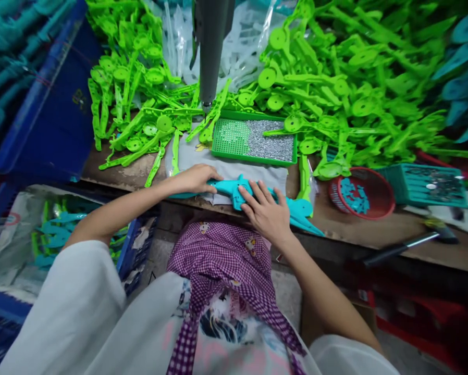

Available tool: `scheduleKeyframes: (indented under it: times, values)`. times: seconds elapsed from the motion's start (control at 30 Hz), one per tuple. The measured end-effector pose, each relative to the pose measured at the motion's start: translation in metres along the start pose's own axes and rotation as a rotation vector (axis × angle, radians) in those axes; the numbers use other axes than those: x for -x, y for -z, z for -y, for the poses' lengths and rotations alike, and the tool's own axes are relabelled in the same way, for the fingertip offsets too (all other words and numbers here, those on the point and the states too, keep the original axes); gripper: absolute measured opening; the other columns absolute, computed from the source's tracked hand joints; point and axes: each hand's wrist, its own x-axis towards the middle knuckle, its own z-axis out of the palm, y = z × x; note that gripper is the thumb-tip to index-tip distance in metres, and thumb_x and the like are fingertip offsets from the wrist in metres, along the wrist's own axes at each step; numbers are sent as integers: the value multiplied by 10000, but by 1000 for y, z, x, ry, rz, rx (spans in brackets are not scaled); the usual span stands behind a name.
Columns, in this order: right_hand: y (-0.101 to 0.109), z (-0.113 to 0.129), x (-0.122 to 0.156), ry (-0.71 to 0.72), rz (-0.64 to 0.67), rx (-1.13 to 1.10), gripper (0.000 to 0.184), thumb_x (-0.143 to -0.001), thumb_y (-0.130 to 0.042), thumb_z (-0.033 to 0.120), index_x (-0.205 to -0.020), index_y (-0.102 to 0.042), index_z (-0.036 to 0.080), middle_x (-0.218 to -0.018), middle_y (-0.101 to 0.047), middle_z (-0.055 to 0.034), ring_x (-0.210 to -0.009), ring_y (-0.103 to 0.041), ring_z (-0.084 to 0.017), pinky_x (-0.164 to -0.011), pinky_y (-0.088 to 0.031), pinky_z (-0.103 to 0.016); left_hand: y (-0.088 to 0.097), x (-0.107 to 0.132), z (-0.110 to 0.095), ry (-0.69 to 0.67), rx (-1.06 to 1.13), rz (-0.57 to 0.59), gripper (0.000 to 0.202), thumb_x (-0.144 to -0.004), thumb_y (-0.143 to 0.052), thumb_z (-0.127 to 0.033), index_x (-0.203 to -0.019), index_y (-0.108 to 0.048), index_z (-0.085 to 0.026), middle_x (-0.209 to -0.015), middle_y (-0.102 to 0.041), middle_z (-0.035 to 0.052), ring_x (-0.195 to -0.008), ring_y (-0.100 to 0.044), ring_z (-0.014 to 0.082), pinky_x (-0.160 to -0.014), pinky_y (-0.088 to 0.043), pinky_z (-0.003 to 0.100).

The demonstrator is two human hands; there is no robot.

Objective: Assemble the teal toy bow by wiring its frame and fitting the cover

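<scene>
A teal plastic part (pixel 234 190) lies on a grey cloth (pixel 237 172) at the near edge of the workbench. My left hand (pixel 197 178) is curled over its left end, gripping it. My right hand (pixel 266 211) lies on its right half with fingers pressed flat on it. A hanging grey power screwdriver (pixel 209 52) points down just beyond the cloth. A green tray (pixel 253 140) of small silver screws sits behind the part.
Heaps of bright green plastic parts (pixel 335 88) cover the back of the bench. A red basket (pixel 361 191) with teal pieces and a teal tray (pixel 425 183) sit at the right. A hammer (pixel 409 245) lies near the front edge. Blue crates (pixel 54 104) stand at the left.
</scene>
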Motion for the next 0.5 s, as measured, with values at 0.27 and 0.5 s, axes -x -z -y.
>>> scheduleKeyframes:
  times: [0.27,0.5]
  values:
    - [18,-9,-2,-18,93,-167,448,-960,-397,429,-1388,-471,318,-1468,-459,-66,-1358,-424,-289,-1067,-342,-557,-17,6,-5,85,59,-171,374,-773,-697,-253,-1138,-677,-172,-1030,-685,85,-959,-633,223,-858,-474,338]
    - [101,-16,-155,45,-430,-788,636,-837,-551,601,-1360,-434,260,-1485,-427,-46,-1399,-347,-206,-1136,-325,-406,-13,2,-5,132,118,-174,362,-716,-728,-233,-1072,-700,-179,-1014,-694,72,-921,-644,217,-833,-481,334]
